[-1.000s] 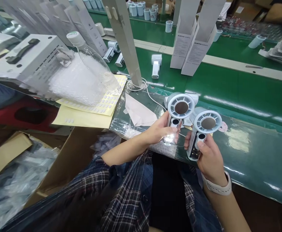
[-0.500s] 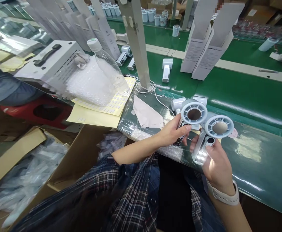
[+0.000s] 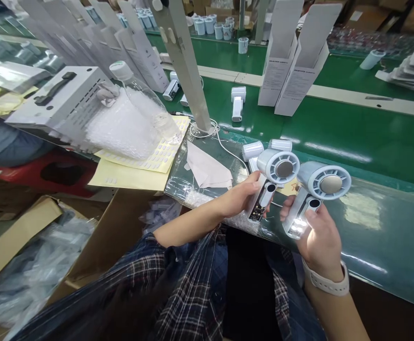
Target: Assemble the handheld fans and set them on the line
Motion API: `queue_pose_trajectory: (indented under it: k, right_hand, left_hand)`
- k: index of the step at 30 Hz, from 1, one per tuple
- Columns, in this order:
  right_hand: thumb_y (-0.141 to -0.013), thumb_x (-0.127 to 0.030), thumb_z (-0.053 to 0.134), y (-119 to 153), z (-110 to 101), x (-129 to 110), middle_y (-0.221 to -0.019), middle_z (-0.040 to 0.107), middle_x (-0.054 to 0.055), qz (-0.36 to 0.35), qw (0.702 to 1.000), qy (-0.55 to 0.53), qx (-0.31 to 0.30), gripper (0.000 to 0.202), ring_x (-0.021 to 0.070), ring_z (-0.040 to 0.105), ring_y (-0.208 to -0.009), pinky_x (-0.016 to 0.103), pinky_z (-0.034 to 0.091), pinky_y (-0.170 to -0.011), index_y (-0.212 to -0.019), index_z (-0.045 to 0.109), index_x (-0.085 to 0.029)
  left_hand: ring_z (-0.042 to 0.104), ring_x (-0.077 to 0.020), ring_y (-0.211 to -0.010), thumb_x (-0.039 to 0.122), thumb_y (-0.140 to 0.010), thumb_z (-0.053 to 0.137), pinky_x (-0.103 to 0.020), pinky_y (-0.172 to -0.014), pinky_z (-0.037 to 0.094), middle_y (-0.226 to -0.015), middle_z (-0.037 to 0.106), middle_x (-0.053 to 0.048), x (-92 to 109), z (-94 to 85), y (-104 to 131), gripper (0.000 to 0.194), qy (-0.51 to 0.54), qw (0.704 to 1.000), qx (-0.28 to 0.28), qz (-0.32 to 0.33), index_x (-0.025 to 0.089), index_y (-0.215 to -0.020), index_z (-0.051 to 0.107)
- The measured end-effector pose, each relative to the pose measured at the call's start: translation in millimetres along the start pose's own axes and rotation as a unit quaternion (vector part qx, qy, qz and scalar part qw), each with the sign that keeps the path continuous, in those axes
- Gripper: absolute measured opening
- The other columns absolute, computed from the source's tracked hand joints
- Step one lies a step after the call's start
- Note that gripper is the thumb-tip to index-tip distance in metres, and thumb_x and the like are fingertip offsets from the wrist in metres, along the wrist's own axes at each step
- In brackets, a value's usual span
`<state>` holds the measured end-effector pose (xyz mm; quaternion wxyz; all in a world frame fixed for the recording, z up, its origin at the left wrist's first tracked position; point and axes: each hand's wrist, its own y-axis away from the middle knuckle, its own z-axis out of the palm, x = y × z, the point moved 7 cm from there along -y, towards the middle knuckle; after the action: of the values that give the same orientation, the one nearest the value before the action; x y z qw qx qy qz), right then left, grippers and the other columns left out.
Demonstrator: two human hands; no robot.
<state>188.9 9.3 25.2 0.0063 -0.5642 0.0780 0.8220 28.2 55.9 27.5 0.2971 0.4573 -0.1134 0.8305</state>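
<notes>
My left hand (image 3: 244, 195) is closed round the handle of a light-blue handheld fan (image 3: 278, 166), whose round grille and silver centre face me. A dark panel with small lit marks shows on that handle. In my right hand (image 3: 321, 239) is a second handheld fan (image 3: 329, 181) of the same kind, gripped by its shiny handle. The two fans stand side by side, heads up, a small gap between them. Behind the left one, two more fan heads (image 3: 252, 150) rest at the bench edge, their handles partly hidden.
A metal post (image 3: 187, 71) rises from the bench, a white cable (image 3: 228, 150) by its foot. White boxes (image 3: 278, 76) and another fan (image 3: 238, 104) stand on the green belt (image 3: 320, 128). Left are a bottle (image 3: 141, 94), yellow label sheets (image 3: 132, 174) and a carton of plastic bags (image 3: 58, 260).
The left-hand fan has turned and moved slightly apart from the right one, so its handle panel now shows. My right hand has tilted its fan a little. The view has shifted slightly.
</notes>
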Motion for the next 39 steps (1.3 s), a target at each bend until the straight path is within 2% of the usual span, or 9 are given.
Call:
queue_pose_trajectory:
  k: [6,9,11,15,22,26,31,36,39]
  right_hand:
    - [-0.089,-0.045,0.074,-4,1,-8,-0.088,0.071,0.004,0.003,0.999,-0.033,-0.008,0.028,0.0172,0.061,-0.063,0.03,0.052,-0.053,-0.107,0.07,-0.023]
    - [-0.093,-0.066,0.066,-4,9,-8,-0.089,0.072,0.006,0.024,0.995,-0.086,-0.049,0.046,0.0177,0.061,-0.06,0.029,0.049,-0.046,-0.105,0.072,-0.022]
    - [-0.092,-0.075,0.063,-4,11,-7,-0.096,0.074,0.009,0.035,0.994,-0.09,-0.05,0.055,0.0224,0.068,-0.07,0.034,0.057,-0.052,-0.105,0.075,-0.023]
    - [-0.093,-0.067,0.068,-1,17,-5,-0.116,0.078,0.01,0.05,0.994,-0.085,-0.047,0.047,0.0333,0.075,-0.1,0.056,0.066,-0.085,-0.117,0.076,-0.028]
    - [-0.093,-0.056,0.076,4,14,-31,-0.109,0.08,0.008,-0.032,0.999,-0.025,0.028,0.031,0.0289,0.076,-0.098,0.044,0.067,-0.081,-0.107,0.08,-0.029]
    - [-0.097,-0.052,0.066,1,28,-45,-0.113,0.078,0.01,-0.018,1.0,-0.02,-0.001,0.029,0.0331,0.074,-0.108,0.05,0.066,-0.084,-0.106,0.08,-0.029]
    - [-0.103,-0.05,0.048,-2,44,-58,-0.093,0.072,0.006,-0.026,0.998,-0.023,-0.046,0.035,0.0259,0.07,-0.083,0.044,0.064,-0.073,-0.098,0.077,-0.03]
    - [-0.102,-0.053,0.043,2,46,-65,-0.085,0.066,0.008,-0.04,0.997,-0.023,-0.055,0.045,0.0232,0.064,-0.073,0.038,0.056,-0.063,-0.086,0.073,-0.023]
    - [-0.099,-0.052,0.05,6,43,-65,-0.083,0.063,0.006,-0.037,0.995,-0.064,-0.061,0.035,0.0216,0.06,-0.067,0.036,0.051,-0.057,-0.09,0.071,-0.025]
  left_hand:
    - [0.077,-0.0221,-0.086,0.044,-0.092,0.075,-0.032,-0.072,0.061,-0.109,0.073,-0.01,25,7.4,14,0.06,-0.018,0.999,-0.045,0.017,0.021,-0.133,0.038]
    - [0.078,-0.021,-0.093,0.04,-0.094,0.077,-0.033,-0.08,0.062,-0.12,0.073,-0.013,33,12.4,18,0.056,-0.042,0.998,-0.054,0.012,0.022,-0.131,0.039]
    - [0.078,-0.0202,-0.091,0.045,-0.093,0.079,-0.031,-0.077,0.062,-0.116,0.075,-0.012,36,14.7,18,0.056,-0.059,0.997,-0.055,0.015,0.022,-0.127,0.039]
    - [0.078,-0.0191,-0.087,0.054,-0.087,0.082,-0.026,-0.069,0.06,-0.108,0.076,-0.009,41,16.6,17,0.063,-0.067,0.996,-0.046,0.041,0.024,-0.123,0.04]
    - [0.074,-0.0166,-0.085,0.054,-0.087,0.083,-0.025,-0.072,0.057,-0.098,0.075,-0.004,58,22.2,20,0.058,-0.061,0.994,-0.027,0.085,0.024,-0.117,0.044]
    - [0.071,-0.0192,-0.098,0.05,-0.074,0.094,-0.028,-0.081,0.055,-0.108,0.072,-0.007,66,33.2,13,0.064,-0.044,0.995,-0.025,0.088,0.022,-0.116,0.054]
    - [0.062,-0.0137,-0.081,0.045,-0.074,0.093,-0.028,-0.077,0.052,-0.091,0.064,-0.003,61,59.5,1,0.047,0.009,0.994,-0.101,0.047,0.016,-0.098,0.065]
    - [0.067,-0.0162,-0.075,0.056,-0.084,0.081,-0.031,-0.075,0.058,-0.086,0.066,-0.005,51,58.5,-6,0.044,0.075,0.991,-0.105,0.028,0.015,-0.093,0.066]
    - [0.071,-0.0194,-0.075,0.053,-0.087,0.074,-0.033,-0.074,0.059,-0.088,0.072,-0.007,48,53.5,-4,0.041,0.087,0.99,-0.108,0.033,0.015,-0.101,0.067]
